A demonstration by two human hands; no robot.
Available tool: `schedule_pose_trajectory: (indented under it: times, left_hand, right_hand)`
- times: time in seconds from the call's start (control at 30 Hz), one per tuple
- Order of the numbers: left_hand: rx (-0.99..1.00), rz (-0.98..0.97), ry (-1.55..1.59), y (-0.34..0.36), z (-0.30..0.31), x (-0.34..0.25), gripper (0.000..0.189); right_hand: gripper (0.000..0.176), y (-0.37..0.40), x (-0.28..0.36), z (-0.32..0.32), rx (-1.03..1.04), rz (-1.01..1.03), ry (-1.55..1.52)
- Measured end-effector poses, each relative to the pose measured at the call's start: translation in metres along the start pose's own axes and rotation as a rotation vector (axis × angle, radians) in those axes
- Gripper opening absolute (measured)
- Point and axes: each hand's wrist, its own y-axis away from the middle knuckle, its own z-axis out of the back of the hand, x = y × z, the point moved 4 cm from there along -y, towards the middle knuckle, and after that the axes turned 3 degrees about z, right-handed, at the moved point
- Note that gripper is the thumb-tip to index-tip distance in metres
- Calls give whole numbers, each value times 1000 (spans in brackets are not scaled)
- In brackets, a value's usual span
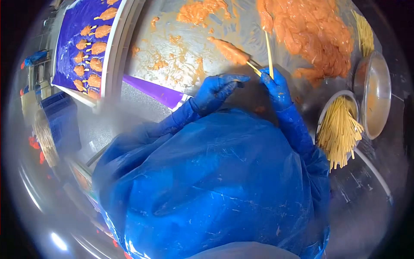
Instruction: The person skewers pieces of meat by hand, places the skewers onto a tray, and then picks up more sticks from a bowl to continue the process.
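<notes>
My right hand [277,90], in a blue glove, is closed on wooden skewers. One skewer [269,54] points up toward the pile of orange-coated meat [308,34]. Another skewer [254,68] slants left into a long strip of coated meat [230,52] lying on the metal table [181,52]. My left hand [219,90], gloved in blue too, is beside it on the left, just below the strip. Its fingers stretch to the right, holding nothing, and do not touch the meat.
At the upper left, a tray with a purple liner [69,47] holds several skewered meat pieces [98,48]. A container of skewers [340,129] and a metal bowl [377,95] stand at the right. More skewers [364,34] lie at the upper right.
</notes>
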Motion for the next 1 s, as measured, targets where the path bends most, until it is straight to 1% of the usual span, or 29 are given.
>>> schedule_pose_trajectory:
  times: [0.03, 0.07, 0.13, 0.17, 0.23, 0.27, 0.3, 0.33, 0.37, 0.47, 0.5, 0.53, 0.57, 0.6, 0.63, 0.67, 0.73, 0.77, 0.83, 0.87, 0.9, 0.93, 0.97, 1.0]
  left_hand:
    - [-76, -33, 6, 3, 6, -5, 29]
    - [-85, -36, -2, 4, 8, -6, 29]
    - [-635, -19, 186, 12, 34, -10, 31]
    - [-807, -1, 197, 12, 49, -13, 42]
    - [-953, -99, 451, 4, 81, -7, 56]
    - [-968, -109, 443, -4, 95, -4, 56]
    - [-862, -152, 661, -15, 106, 0, 64]
    - [-742, -197, 874, -25, 114, 1, 72]
    - [-753, -210, 869, -31, 120, 1, 72]
    - [-617, -268, 1200, -57, 118, 3, 79]
    - [-614, -271, 1202, -60, 121, 13, 79]
    - [-506, -298, 1244, -64, 119, 22, 79]
    - [-399, -322, 1282, -66, 117, 31, 80]
    - [-349, -341, 1293, -68, 110, 29, 77]
    - [-348, -339, 1291, -69, 105, 29, 77]
    - [-414, -305, 1210, -67, 101, 29, 75]
    - [-522, -239, 1093, -60, 88, 26, 69]
    - [-524, -239, 1089, -53, 78, 20, 69]
    - [-664, -91, 913, -37, 63, 11, 62]
    - [-677, 1, 843, -25, 61, 15, 61]
    - [-681, 2, 840, -12, 56, 17, 61]
    - [-721, 67, 725, 3, 52, 20, 61]
    - [-760, 130, 608, 16, 51, 24, 61]
    - [-799, 178, 610, 27, 54, 27, 57]
  right_hand:
    - [14, -6, 5, -9, 44, 1, -41]
    - [15, -13, 12, -19, 90, 3, -81]
    - [16, -26, 21, -36, 127, 1, -136]
    - [17, -33, 27, -46, 156, -6, -188]
    - [19, -42, 51, -65, 219, 6, -200]
    - [16, -46, 55, -75, 219, -34, -254]
    - [13, -49, 57, -83, 220, -77, -307]
    - [13, -53, 56, -91, 238, -69, -309]
    - [13, -55, 52, -99, 260, -60, -333]
    - [13, -56, 38, -112, 293, -62, -342]
    - [12, -55, 37, -114, 296, -75, -328]
    - [10, -54, 39, -116, 276, -122, -399]
    - [10, -53, 40, -118, 272, -123, -400]
    - [10, -52, 40, -120, 230, -118, -412]
    - [10, -53, 40, -121, 189, -112, -425]
    - [10, -53, 41, -123, 189, -112, -428]
    - [9, -55, 41, -126, 162, -90, -273]
    - [9, -57, 40, -131, 164, -89, -276]
    - [11, -68, 31, -143, 155, -13, -281]
    - [11, -78, 20, -147, 158, -10, -284]
    - [13, -89, 3, -149, 191, 48, -69]
    - [14, -93, 0, -152, 221, 108, 148]
    - [14, -93, -6, -154, 224, 108, 145]
    - [16, -92, -8, -157, 244, 9, -8]
